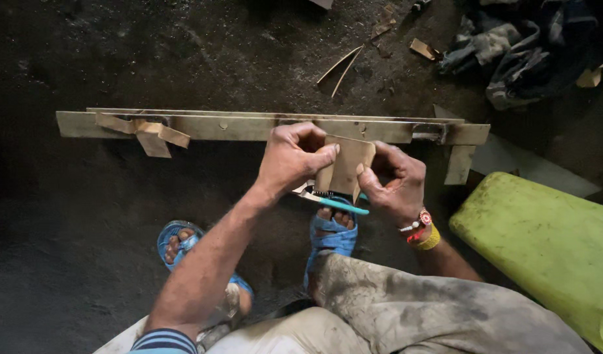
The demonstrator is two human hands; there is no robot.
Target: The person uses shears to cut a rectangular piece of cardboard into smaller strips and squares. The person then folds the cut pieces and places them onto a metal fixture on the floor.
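Note:
My left hand [291, 157] and my right hand [393, 180] both pinch a bent tan strip of sheet material [346, 167], holding it upright between them over the dark floor. Just behind it lies a long flat metal bar [249, 126] running left to right, with a folded tan piece [150, 134] wrapped on its left part. Pliers with teal handles [334, 200] rest under my hands, near my right foot in a blue sandal [333, 235].
A yellow-green plastic container [544, 242] stands at the right. A heap of dark cloth [524, 46] lies at the back right. Thin tan offcuts [341, 65] are scattered on the dirty floor behind the bar. My left foot [180, 244] is at the lower left.

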